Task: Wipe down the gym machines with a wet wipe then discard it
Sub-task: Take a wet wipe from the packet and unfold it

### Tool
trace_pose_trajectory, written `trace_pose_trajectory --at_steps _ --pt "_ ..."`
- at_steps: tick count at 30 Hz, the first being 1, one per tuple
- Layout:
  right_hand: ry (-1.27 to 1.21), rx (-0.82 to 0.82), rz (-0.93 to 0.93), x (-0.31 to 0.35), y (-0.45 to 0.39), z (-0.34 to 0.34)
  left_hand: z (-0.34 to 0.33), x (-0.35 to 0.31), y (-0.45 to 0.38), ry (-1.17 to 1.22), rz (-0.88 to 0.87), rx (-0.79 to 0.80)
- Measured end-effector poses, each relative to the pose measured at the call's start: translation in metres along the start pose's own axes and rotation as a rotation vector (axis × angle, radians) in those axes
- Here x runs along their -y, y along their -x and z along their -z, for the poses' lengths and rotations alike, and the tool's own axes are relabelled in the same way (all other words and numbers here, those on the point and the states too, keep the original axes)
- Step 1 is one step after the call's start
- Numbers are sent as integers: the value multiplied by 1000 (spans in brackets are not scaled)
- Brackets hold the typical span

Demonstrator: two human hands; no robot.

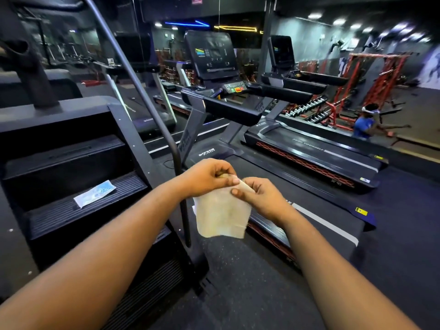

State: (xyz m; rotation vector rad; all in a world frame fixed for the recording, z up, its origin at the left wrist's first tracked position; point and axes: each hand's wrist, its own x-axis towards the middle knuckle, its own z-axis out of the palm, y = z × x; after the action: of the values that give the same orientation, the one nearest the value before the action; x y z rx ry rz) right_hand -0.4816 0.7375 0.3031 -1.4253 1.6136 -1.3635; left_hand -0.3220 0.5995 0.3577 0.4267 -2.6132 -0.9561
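Holding the wet wipe (222,214) by its top edge, we keep both hands raised in front of the body, over the floor between the stair climber (71,163) and the nearest treadmill (281,177).

Head view:

1. Grip. The left hand (207,178) pinches the upper left corner of the wipe with curled fingers and thumb. The right hand (260,195) pinches the upper right corner in the same manner. Both hands are closed on the wipe; neither is free.
2. Position of the wipe. The sheet hangs loose below the two hands, touching no machine. We judge that holding it by two corners serves to spread it flat, so that a full face is available for wiping.
3. Packet. One flat packet (94,193) lies on a step of the stair climber, well apart from the hands. We judge it was set there to leave both hands free; whether it is the wipe packet cannot be confirmed.
4. Count. One wipe, one packet, one stair climber at left, two treadmills at centre and right. One person in a blue shirt (364,123) is seen far right.
5. Progress. The wipe looks yellowish; whether that is soiling or lighting we cannot tell.
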Motion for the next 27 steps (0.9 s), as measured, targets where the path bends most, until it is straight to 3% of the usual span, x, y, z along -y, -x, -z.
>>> trace_pose_trajectory --at_steps 6,9,12,15,19,23,27 --pt "133 1 -72 2 2 20 20 39 21 -185 149 215" --pt "340 -39 -35 8 2 31 26 46 26 -83 157 46" --pt "425 -213 90 17 1 37 15 49 29 265 163 -191" --pt "557 -61 -36 12 1 34 -9 54 32 492 268 -211" --pt "323 21 -126 1 10 35 -15 46 30 535 291 -242" --pt "324 196 -212 11 18 26 -11 20 22 416 222 -174" --pt "165 190 -71 17 19 -8 -9 0 10 364 178 -65"
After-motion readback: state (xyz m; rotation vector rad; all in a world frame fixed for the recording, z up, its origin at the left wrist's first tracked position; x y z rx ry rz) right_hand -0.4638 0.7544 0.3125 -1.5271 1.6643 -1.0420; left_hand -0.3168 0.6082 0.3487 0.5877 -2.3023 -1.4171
